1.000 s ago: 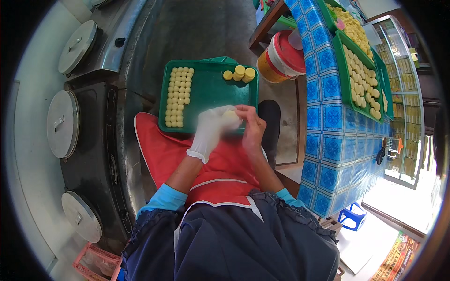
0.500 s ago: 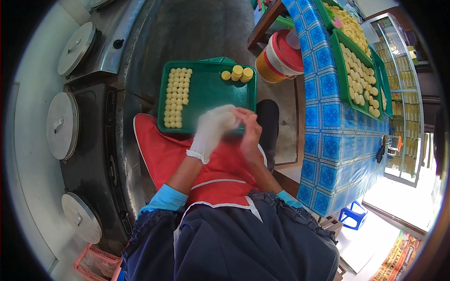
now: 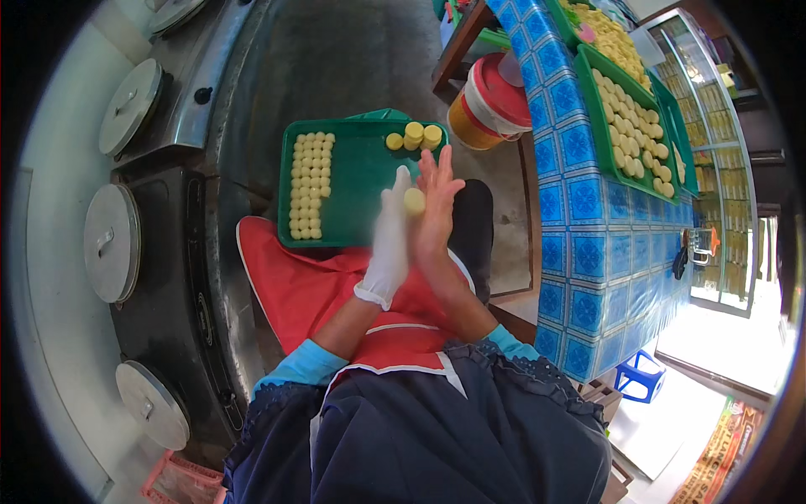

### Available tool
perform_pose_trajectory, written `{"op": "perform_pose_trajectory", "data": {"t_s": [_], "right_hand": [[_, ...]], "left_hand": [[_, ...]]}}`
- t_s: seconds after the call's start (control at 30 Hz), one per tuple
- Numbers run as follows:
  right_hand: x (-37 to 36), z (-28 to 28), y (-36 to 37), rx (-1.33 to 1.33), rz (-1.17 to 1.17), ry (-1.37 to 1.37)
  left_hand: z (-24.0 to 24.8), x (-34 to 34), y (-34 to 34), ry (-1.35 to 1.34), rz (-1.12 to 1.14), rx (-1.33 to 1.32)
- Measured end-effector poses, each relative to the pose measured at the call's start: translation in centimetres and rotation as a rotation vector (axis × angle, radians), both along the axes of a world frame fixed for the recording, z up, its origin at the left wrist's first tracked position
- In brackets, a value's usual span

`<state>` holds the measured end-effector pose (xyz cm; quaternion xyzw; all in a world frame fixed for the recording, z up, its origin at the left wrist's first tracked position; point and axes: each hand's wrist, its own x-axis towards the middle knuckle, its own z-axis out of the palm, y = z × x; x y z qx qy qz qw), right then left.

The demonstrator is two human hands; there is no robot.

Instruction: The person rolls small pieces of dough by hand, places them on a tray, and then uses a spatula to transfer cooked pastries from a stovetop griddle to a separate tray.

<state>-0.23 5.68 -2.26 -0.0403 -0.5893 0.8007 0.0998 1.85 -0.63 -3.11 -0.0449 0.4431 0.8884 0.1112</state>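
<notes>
A small pale-yellow dough ball (image 3: pixel 414 202) sits between my two hands, pressed from both sides. My left hand (image 3: pixel 389 248), in a white glove, is held upright with its fingers straight. Facing it is my bare right hand (image 3: pixel 436 214), fingers stretched out and slightly spread. Both are over the near right part of a green tray (image 3: pixel 361 185) by my lap. Along the tray's left side, small dough balls (image 3: pixel 311 181) lie in tight rows. At its far right corner are short stacks of yellow discs (image 3: pixel 414 134).
On my left stand dark stove units (image 3: pixel 159 244) with round metal lids (image 3: pixel 112 239). A red-lidded bucket (image 3: pixel 495 97) is beyond the tray. To the right, a table with a blue checked cloth (image 3: pixel 588 244) bears a green tray (image 3: pixel 603 139) of pale rounds.
My hands have gone from cupped together to flat and facing each other, fingers pointing away. The dough ball now shows between them. The whole view has shifted slightly.
</notes>
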Motion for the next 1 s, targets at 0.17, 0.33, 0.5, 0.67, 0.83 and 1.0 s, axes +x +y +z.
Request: {"op": "perform_pose_trajectory", "data": {"t_s": [0.17, 0.33, 0.5, 0.67, 0.83, 1.0], "right_hand": [[-0.9, 0.9, 0.7, 0.185, 0.008, 0.112], [3.0, -0.4, 3.1, 0.722, -0.039, 0.259], [3.8, -1.3, 3.5, 0.776, 0.011, 0.332], [3.1, -0.8, 5.4, 0.451, 0.213, 0.23], [3.3, -0.5, 4.9, 0.479, 0.108, 0.232], [5.1, -1.0, 3.3, 0.786, -0.14, 0.349]], "left_hand": [[1.8, -0.3, -0.4, -0.234, 0.1, 0.224], [0.0, 0.3, -1.7, 0.017, 0.071, -0.08], [-0.2, 0.4, -1.7, -0.295, -0.008, 0.488], [1.5, 0.4, -1.8, -0.105, -0.179, 0.13], [0.7, 0.6, -1.4, 0.017, -0.111, -0.071], [-0.2, 0.5, 0.0, -0.275, 0.146, 0.161]]}}
